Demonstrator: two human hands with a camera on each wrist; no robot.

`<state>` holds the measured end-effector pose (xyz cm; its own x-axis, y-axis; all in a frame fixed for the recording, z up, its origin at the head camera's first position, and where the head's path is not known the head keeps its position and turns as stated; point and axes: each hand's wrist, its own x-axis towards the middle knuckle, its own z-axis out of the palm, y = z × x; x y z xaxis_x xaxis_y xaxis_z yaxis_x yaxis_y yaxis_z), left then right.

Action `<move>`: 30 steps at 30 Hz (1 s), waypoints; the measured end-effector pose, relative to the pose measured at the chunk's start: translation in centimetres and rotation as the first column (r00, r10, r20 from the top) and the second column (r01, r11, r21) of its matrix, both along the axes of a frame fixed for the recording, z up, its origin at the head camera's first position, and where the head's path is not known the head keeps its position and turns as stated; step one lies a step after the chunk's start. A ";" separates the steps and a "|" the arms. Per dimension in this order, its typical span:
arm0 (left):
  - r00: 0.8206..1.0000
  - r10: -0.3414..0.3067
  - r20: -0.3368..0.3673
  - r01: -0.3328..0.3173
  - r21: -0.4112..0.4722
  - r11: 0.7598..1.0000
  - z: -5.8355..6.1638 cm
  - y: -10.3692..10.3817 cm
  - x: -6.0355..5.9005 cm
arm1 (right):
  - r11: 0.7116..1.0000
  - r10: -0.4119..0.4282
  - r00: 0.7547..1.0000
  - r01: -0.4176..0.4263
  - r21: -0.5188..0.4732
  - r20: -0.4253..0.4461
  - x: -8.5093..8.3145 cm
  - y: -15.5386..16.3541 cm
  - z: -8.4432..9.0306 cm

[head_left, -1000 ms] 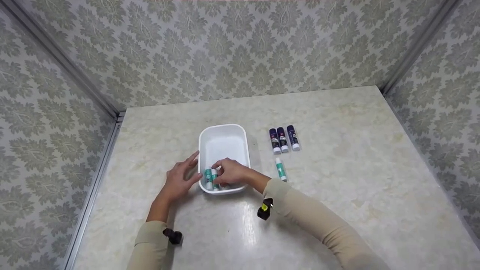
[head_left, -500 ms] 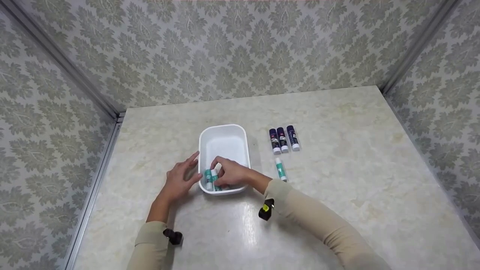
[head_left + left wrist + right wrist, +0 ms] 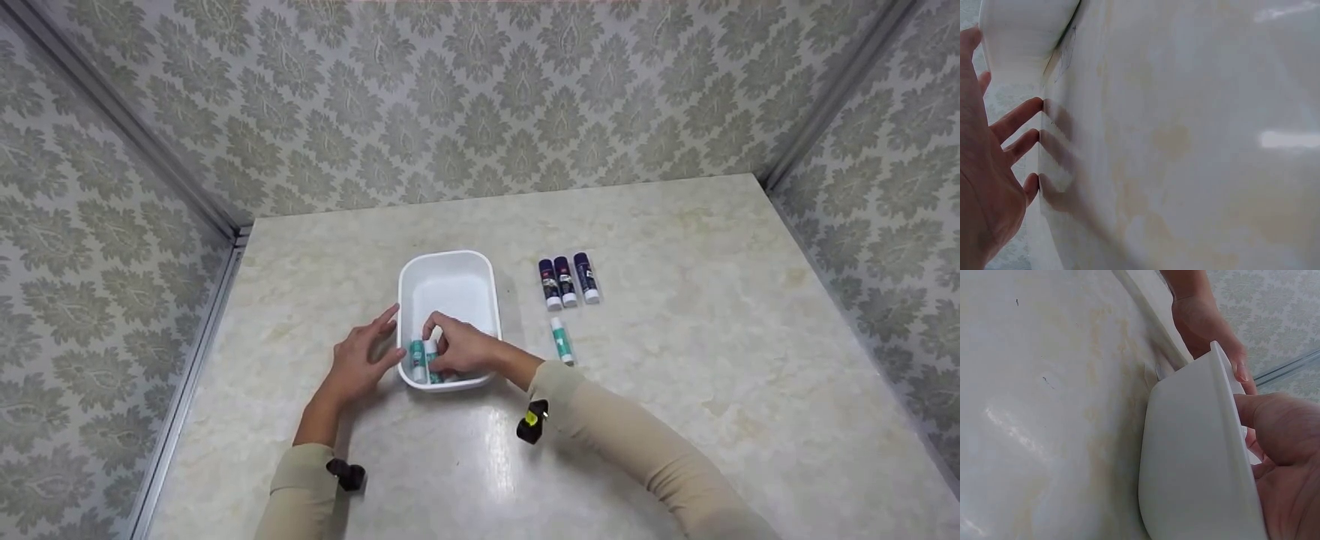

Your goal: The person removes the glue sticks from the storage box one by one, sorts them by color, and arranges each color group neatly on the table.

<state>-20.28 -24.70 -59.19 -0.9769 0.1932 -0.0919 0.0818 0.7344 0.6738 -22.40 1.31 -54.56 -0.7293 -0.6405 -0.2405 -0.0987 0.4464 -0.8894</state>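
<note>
The right hand (image 3: 466, 347) is down in the near end of the white plastic tray (image 3: 450, 289), thumb and fingers curled in close, the thumb lying across a green-and-white glue stick (image 3: 431, 354). The palm and knuckles cover the rest, so I cannot tell whether that stick is truly pinched or only nudged, nor whether another sits hidden beneath the hand. Just to the left lies a second green glue stick (image 3: 418, 358), along the tray's left wall, roughly parallel with the first.

The left hand (image 3: 361, 365) holds no stick. Its fingers are spread and fairly straight, with the thumb and index finger at the tray's left rim as if steadying it; in the left wrist view the other fingertips seem to reach the tabletop (image 3: 675, 375).

Outside the tray, to its right, a lone green glue stick (image 3: 562, 341) lies on the table. Beyond it are three dark glue sticks (image 3: 565, 282) with white ends, two side by side and the third slightly apart.

I judge the work to be partway along: at least two green sticks are inside and being lined up, while one green and all three visible dark ones remain out on the table
</note>
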 end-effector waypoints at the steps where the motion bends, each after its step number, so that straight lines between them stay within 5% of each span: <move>1: 1.000 0.000 -0.002 0.000 0.001 1.000 0.0 0.0 0.0 | 1.000 -0.001 1.000 0.001 0.000 0.003 0.0 0.0 0.0; 22: 1.000 0.007 0.021 -0.007 0.006 1.000 -0.1 0.0 0.3 | 0.998 -0.056 0.998 0.056 -0.016 0.007 0.2 0.1 1.8; 30: 1.000 0.001 0.020 -0.001 0.004 1.000 0.2 0.0 0.2 | 0.999 -0.041 0.997 0.041 -0.002 -0.063 -0.2 2.0 3.0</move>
<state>-20.13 -24.71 -58.98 -0.9749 0.1930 -0.1112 0.0675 0.7318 0.6782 -22.59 3.26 -51.56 -0.7686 -0.6101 -0.1928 -0.1363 0.4505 -0.8823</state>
